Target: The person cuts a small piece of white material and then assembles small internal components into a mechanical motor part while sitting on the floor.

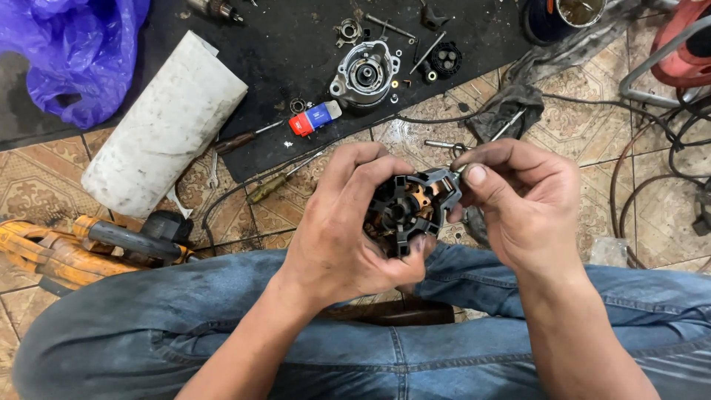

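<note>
Head view, black motor part (409, 210) held in left hand (337, 226), open end probably facing camera

hands: 2 (337, 222) (522, 204) | motor parts held: 1 (411, 207) | screwdrivers: 2 (244, 139) (278, 183) | purple bags: 1 (70, 52)

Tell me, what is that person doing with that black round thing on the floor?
A person sits on a tiled floor with legs crossed. The left hand grips a black motor part with copper inside. The right hand pinches its edge, and a thin metal tool sticks up from those fingers. On a black mat ahead lie a grey metal housing, small screws, screwdrivers and a red, white and blue box.
</note>
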